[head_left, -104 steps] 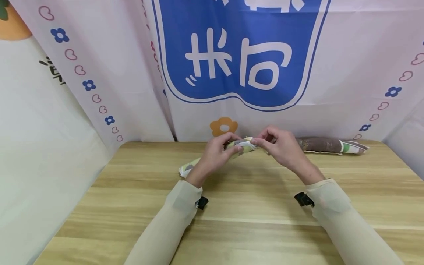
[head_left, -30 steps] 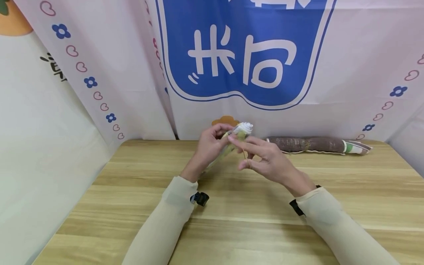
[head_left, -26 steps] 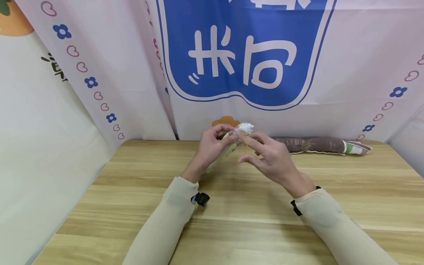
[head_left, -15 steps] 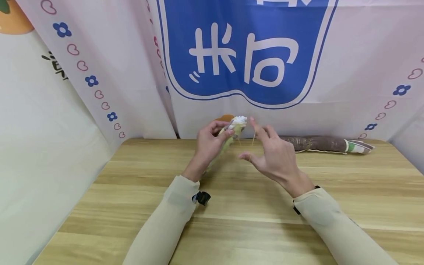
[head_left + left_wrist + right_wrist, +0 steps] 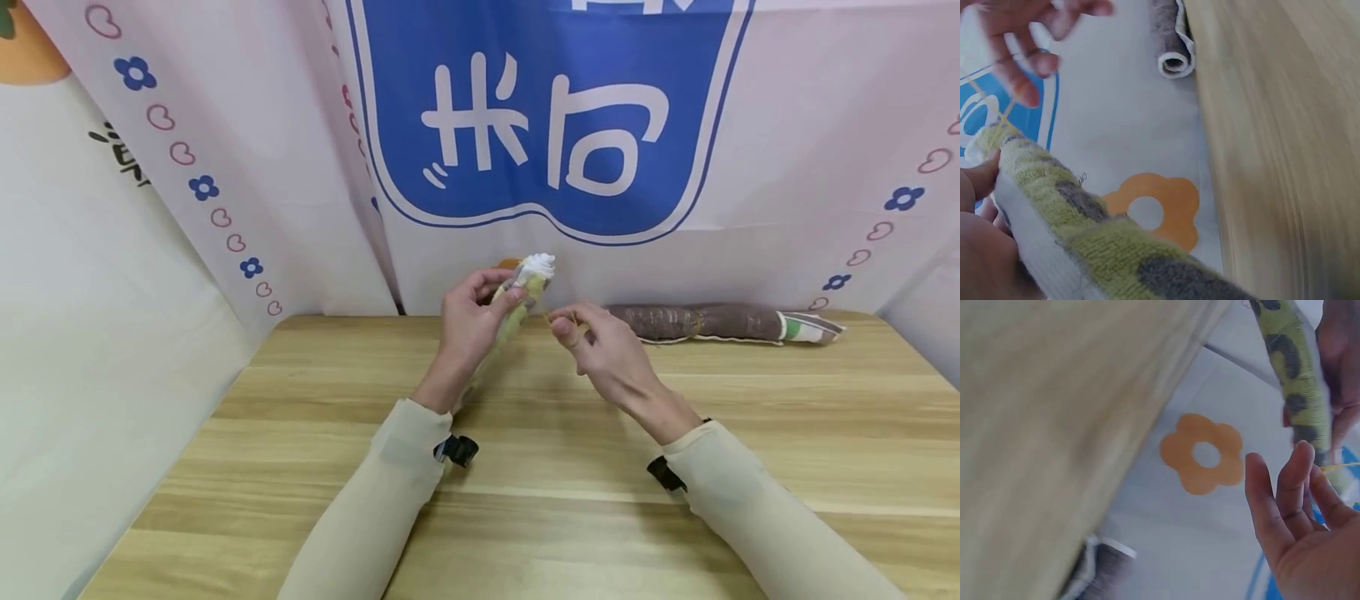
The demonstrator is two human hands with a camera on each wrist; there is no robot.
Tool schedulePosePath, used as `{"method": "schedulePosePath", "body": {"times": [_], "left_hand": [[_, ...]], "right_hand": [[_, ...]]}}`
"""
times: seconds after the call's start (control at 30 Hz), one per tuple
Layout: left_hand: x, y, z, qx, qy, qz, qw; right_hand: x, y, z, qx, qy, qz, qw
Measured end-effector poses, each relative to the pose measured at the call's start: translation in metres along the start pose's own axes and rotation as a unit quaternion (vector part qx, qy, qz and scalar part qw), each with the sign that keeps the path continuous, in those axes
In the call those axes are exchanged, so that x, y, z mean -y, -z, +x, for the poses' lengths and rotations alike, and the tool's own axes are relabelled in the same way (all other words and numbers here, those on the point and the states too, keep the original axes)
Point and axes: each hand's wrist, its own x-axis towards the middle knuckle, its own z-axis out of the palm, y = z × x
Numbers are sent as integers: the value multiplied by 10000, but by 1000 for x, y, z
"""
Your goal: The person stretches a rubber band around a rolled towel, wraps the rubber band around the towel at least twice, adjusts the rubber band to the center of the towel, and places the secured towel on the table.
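A rolled towel (image 5: 520,310), yellow-green with grey patches, rises at a slant above the back of the table, its white spiral end uppermost. My left hand (image 5: 468,321) grips it just below that end, thumb across the front. A thin yellow rubber band (image 5: 1007,115) loops the towel near the tip and crosses over itself in the left wrist view. To the right, my right hand (image 5: 611,354) draws the band away from the towel with bent fingers. In the right wrist view the band (image 5: 1342,465) stretches off past the fingers; its far part is out of frame.
A brown rolled towel (image 5: 735,322) with a white and green end lies along the table's back edge, behind my right hand, a band around its middle. The wood-grain table (image 5: 555,517) meets a printed cloth backdrop (image 5: 300,167).
The first roll has gone from lying low to standing at a slant in my left hand. The right hand spread the rubber band wide, then lowered it and curled its fingers in.
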Motion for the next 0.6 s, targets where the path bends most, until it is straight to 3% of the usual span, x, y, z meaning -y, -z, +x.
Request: {"method": "schedulePosePath", "body": {"times": [0.13,0.3,0.47,0.6], "left_hand": [[0,0,-1,260,-64,-151,9995],[0,1,-3,769,69,-233,9967],[0,3,-1,1363,167,-198,9903],[0,4,-1,1523,8,74,9883]], "right_hand": [[-10,0,1,63,-682,872,9938],[-18,0,5,121,-1092,1569,9815],[-21,2,10,162,-1250,1690,9775],[-22,6,11,219,-1213,1718,9774]]}}
